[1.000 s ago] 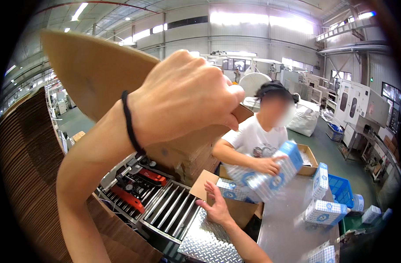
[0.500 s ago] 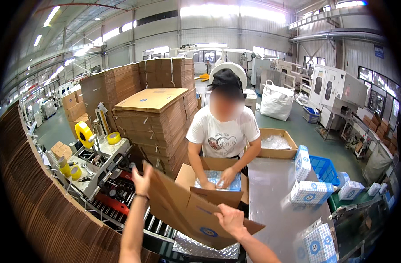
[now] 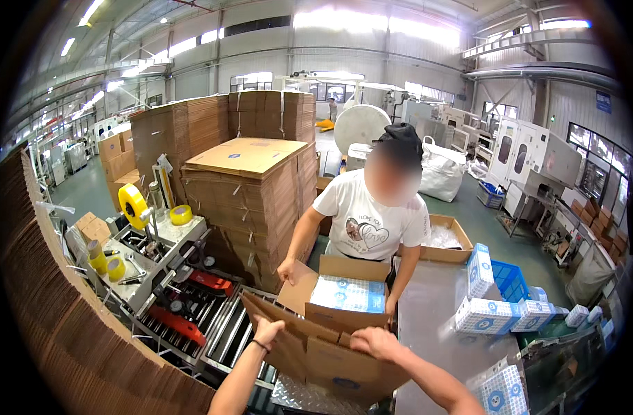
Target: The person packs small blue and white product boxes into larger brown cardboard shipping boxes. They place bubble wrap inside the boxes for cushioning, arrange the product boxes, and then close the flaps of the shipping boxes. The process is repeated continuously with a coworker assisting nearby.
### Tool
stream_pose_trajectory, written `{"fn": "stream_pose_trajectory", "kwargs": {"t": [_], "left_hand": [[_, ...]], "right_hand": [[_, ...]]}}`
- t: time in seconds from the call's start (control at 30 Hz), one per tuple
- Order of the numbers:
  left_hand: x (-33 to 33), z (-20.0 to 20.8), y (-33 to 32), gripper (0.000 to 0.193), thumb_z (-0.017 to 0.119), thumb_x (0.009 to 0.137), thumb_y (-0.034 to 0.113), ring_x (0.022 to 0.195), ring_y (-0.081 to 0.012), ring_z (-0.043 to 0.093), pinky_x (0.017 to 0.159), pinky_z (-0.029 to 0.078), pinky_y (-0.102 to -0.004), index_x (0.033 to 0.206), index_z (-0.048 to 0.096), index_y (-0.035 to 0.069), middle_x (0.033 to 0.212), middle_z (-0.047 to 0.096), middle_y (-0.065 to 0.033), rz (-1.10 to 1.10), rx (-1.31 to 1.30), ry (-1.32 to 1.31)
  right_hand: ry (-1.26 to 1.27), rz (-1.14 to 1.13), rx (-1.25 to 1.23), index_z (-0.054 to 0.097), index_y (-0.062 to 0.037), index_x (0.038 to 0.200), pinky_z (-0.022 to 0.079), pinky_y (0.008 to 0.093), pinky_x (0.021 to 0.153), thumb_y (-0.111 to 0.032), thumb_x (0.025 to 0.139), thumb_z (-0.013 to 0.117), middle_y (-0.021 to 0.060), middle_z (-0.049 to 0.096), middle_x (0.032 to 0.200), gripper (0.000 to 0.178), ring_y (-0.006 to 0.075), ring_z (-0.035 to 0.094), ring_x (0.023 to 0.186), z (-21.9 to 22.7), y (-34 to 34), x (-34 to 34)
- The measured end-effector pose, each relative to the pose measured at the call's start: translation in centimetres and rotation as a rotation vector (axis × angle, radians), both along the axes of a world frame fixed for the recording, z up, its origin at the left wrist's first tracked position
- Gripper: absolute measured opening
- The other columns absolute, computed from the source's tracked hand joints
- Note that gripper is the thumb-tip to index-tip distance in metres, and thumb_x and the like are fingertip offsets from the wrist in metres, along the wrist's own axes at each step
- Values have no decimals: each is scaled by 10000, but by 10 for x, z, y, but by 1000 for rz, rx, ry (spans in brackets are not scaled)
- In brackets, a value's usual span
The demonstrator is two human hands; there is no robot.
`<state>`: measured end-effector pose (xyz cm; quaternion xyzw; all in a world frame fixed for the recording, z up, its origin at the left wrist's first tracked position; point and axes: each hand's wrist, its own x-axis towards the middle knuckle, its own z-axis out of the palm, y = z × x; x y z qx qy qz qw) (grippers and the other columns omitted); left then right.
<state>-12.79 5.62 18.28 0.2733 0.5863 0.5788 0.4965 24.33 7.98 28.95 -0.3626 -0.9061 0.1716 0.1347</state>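
In front of me, a brown cardboard carton (image 3: 289,356) stands partly opened out above a metal plate (image 3: 299,395). My left hand (image 3: 266,332) is closed on its left part, thumb against the board. With my right hand (image 3: 375,342), I grip the carton's upper edge on the right, fingers folded over it. Just beyond stands a second, open carton (image 3: 354,268) filled with blue-and-white packs (image 3: 347,294). Across from me, a co-worker (image 3: 371,214) has one hand (image 3: 286,270) on its left flap and the other at its right side.
A roller conveyor (image 3: 226,332) with red parts runs to the left, beside a tape machine (image 3: 133,207). Stacked flat cartons (image 3: 240,214) rise behind it. On the right, a metal table (image 3: 427,318) holds several packs (image 3: 488,315), near a blue basket (image 3: 508,280).
My left hand has moved down and right, and the carton has swung more upright and opened out. The co-worker's hands have left the packs for the filled carton's sides.
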Motion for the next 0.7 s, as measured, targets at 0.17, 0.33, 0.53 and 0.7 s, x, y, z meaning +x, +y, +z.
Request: {"fn": "stream_pose_trajectory", "kwargs": {"t": [0.17,0.33,0.53,0.7], "left_hand": [[-4,54,-82,784,602,664,-65,932,-212,603,736,510,-306,1389,305,-31,1120,572,-117,-434,73,-2],[85,81,-112,1008,654,837,331,1515,-405,52,1231,91,-446,1506,62,-135,1564,115,-377,-935,196,1282],[166,-12,-57,1060,467,890,728,1506,-392,133,1227,83,-491,1490,260,-120,1591,187,-296,-1226,231,1394],[163,52,-69,779,486,953,623,1339,-409,428,1091,391,-444,1305,542,-69,1357,540,-275,-1553,152,695]], "right_hand": [[-289,-234,-222,681,-42,972,534,512,768,-393,942,607,269,686,949,360,465,655,884,25,-35,90],[-426,-312,86,671,-44,734,564,503,594,-339,964,520,198,694,852,403,423,675,649,17,-86,53],[-288,-70,458,528,-146,1359,343,538,1072,-314,707,820,139,504,1360,733,350,443,1293,-39,-53,39],[-136,-167,491,428,-72,1420,226,577,1128,-423,695,821,195,381,1468,896,377,323,1379,-20,-61,26]]}}
